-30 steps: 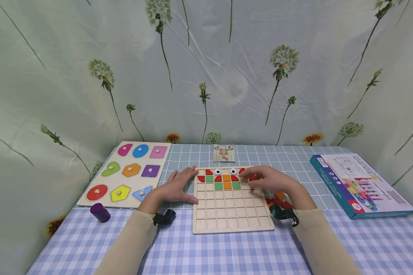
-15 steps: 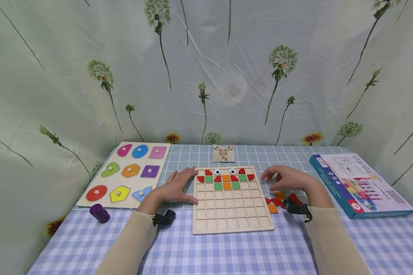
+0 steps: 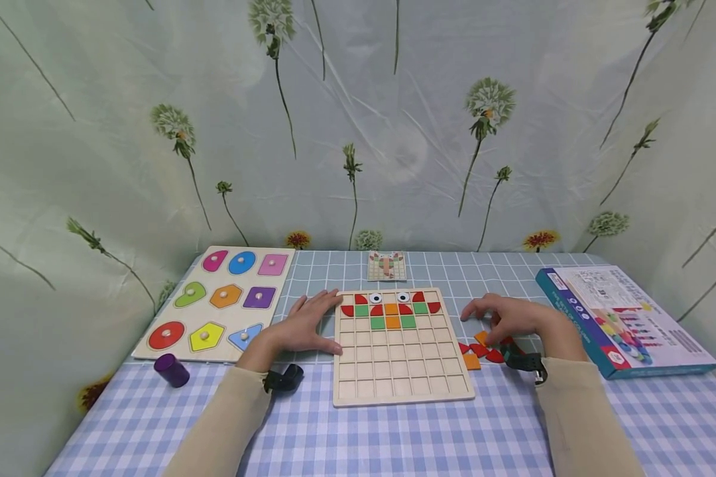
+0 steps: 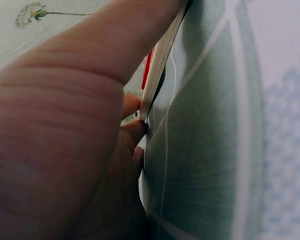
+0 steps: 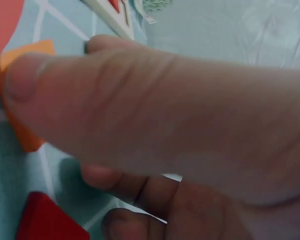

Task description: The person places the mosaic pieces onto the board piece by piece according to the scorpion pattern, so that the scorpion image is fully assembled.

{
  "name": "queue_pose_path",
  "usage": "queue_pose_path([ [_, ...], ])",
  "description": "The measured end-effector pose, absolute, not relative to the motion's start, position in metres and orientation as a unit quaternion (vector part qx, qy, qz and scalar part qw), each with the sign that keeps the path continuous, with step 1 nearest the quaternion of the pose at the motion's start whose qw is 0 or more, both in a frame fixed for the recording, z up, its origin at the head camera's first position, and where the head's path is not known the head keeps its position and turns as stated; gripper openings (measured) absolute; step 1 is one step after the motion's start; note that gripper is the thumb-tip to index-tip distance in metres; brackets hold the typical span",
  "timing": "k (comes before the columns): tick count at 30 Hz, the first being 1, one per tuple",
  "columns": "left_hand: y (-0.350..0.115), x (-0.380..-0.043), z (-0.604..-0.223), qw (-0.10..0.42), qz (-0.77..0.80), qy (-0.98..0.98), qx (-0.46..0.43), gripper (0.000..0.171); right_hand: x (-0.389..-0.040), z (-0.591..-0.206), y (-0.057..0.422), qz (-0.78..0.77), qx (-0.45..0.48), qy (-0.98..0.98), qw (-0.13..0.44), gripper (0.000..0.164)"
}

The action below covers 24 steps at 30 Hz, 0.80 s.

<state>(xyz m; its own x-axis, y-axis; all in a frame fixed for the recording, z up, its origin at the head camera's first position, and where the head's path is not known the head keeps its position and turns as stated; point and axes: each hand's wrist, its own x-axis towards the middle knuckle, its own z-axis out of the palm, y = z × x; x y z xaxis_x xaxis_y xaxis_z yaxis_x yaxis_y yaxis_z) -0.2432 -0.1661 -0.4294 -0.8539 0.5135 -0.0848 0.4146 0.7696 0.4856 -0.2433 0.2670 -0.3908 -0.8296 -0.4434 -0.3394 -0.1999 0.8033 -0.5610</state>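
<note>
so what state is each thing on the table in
Grid board: partly filled, pieces in its top three rows
Loose pieces: lying beside the board, unplaced
Knobbed shape board: all nine places filled
Box: lying flat, looks closed
Picture card: picture side up
Purple cylinder: seems upright

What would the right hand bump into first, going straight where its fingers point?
The right hand would probably meet the board first, though depth is unclear; it might brush the nearest orange piece.
</note>
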Motion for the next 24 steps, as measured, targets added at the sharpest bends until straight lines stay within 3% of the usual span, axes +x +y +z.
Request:
queue_pose_path([
  [5,-0.166,-0.243,-0.43,0.109,0.233,0.934,0.249,0.108,-0.245,-0.393,0.263,-0.255,-0.161,0.925,0.231,0.053],
  [18,-0.166,-0.243,-0.427,0.104,0.232,0.933,0.253,0.107,-0.25,-0.398,0.256,-0.27,-0.164,0.93,0.187,0.018],
  [24,-0.166,-0.242,-0.427,0.108,0.233,0.933,0.252,0.107,-0.252,-0.398,0.251,-0.266,-0.149,0.938,0.167,0.018],
])
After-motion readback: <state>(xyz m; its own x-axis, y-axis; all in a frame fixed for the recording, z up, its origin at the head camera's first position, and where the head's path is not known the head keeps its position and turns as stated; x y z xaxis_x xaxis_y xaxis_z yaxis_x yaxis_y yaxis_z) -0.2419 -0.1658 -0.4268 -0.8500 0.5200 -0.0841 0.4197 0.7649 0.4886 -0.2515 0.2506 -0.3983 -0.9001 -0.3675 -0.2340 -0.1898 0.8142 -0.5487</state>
